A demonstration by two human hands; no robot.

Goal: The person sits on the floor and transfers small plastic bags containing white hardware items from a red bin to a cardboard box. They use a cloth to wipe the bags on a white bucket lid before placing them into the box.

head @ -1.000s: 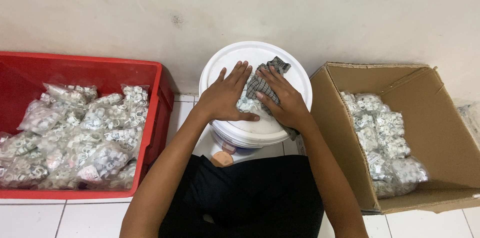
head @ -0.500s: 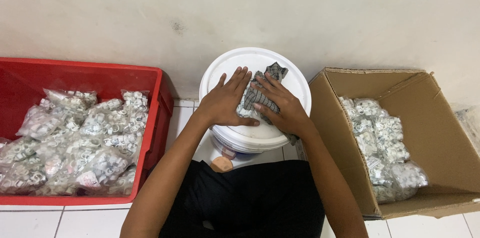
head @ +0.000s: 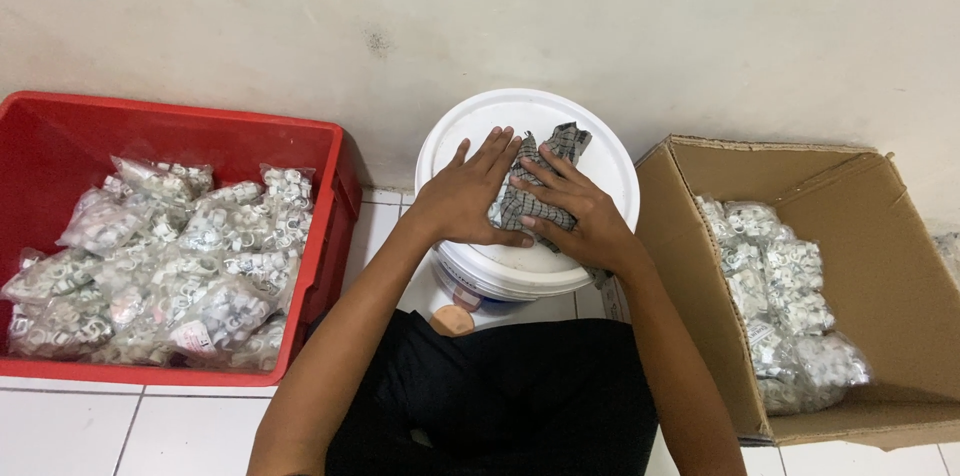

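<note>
1. white wall (head: 700,26) far, tiled floor (head: 70,426) near.
2. left hand (head: 470,198) spread flat on white bucket lid (head: 600,161), steadying it.
3. right hand (head: 580,216) presses checked cloth (head: 545,171) onto lid.
4. red crate (head: 330,151) left, cardboard box (head: 900,266) right, both hold bagged parts.

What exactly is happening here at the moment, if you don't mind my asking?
A seated person presses both hands onto a grey checked cloth lying on the lid of a round white plastic bucket. The left hand lies flat beside and partly on the cloth; the right hand covers it. A red plastic crate on the left and a brown cardboard box on the right both hold clear bags of small white parts.
</note>
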